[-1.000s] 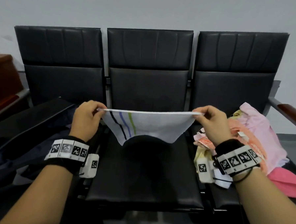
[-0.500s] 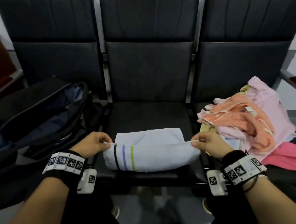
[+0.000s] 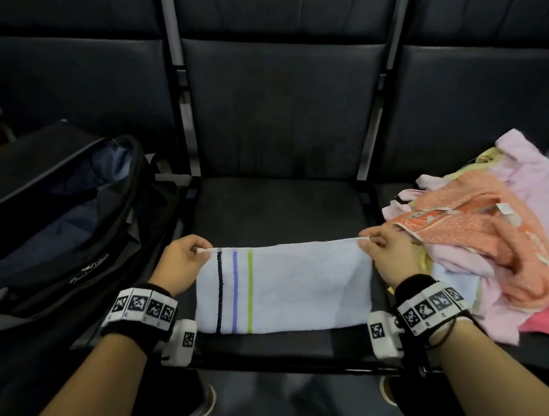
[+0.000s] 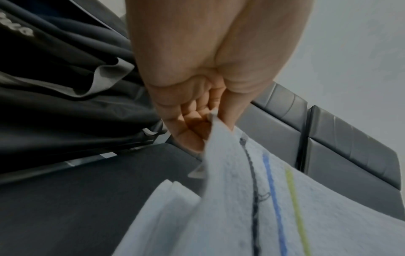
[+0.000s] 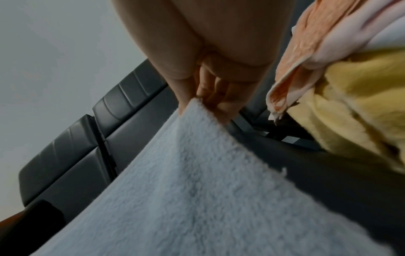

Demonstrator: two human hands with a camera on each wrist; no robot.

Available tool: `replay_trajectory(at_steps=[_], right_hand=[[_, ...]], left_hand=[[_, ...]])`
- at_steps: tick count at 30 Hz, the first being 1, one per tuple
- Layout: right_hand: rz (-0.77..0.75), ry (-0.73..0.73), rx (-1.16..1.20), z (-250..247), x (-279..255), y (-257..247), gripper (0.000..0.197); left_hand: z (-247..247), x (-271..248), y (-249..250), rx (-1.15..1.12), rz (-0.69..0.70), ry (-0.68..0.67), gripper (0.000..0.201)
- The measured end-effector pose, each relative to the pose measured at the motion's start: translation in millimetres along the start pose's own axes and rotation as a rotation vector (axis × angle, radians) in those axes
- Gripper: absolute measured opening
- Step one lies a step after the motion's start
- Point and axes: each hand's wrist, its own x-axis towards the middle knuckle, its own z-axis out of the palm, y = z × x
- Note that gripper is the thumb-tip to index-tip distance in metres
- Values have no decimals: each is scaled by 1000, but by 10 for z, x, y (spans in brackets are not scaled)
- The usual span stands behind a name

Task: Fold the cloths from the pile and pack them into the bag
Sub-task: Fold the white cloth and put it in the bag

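- Head view, cloth: the white towel [image 3: 283, 291], marked by three stripes (dark, blue, green) near its left end, lies doubled on the middle seat [image 3: 279, 205] of the bench. One second ago it hung stretched in the air between the hands; half a second ago it was being laid down with a rear layer showing behind; now its raised edge is drawn toward the person over the lower layer. Judged from this, one fold is nearly made and a second remains before packing.
- Head view, hands: the left hand [image 3: 181, 266] pinches the towel's upper corner at 9 o'clock of the cloth; the right hand [image 3: 388, 255] pinches the opposite corner at 2 o'clock. Both sets of fingers are curled, thumb against forefinger.
- Head view, surroundings: the open dark bag [image 3: 59, 215] sits at 9 o'clock on the left seat; the pile [image 3: 488, 238] of pink, orange and yellow cloths lies at 3 o'clock, just beside the right hand.
- Left wrist view: the thumb and curled fingers [image 4: 190, 121] nip the striped corner; a lower layer [image 4: 162, 204] of towel lies on the seat beneath, so the layers are not yet flush.
- Right wrist view: the fingers [image 5: 217, 97] are pressed together on the plain corner; the yellow cloth [image 5: 355, 107] of the pile lies close at 3 o'clock.
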Motion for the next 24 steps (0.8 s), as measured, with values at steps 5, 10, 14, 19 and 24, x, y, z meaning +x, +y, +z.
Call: replay_trajectory(at_steps=[5, 10, 14, 19, 24], right_hand=[[32, 5, -115, 225, 300, 119, 13], [217, -142, -389, 391, 149, 444, 30], [278, -203, -384, 490, -108, 524, 22], [384, -194, -178, 403, -169, 458, 15], [437, -64, 57, 5, -224, 350, 14]], left_hand=[[179, 304, -129, 51, -84, 57, 13], [307, 208, -269, 79, -233, -10, 43], [295, -43, -397, 170, -260, -58, 13], [357, -170, -342, 117, -238, -91, 15], [546, -238, -256, 115, -158, -191, 20]])
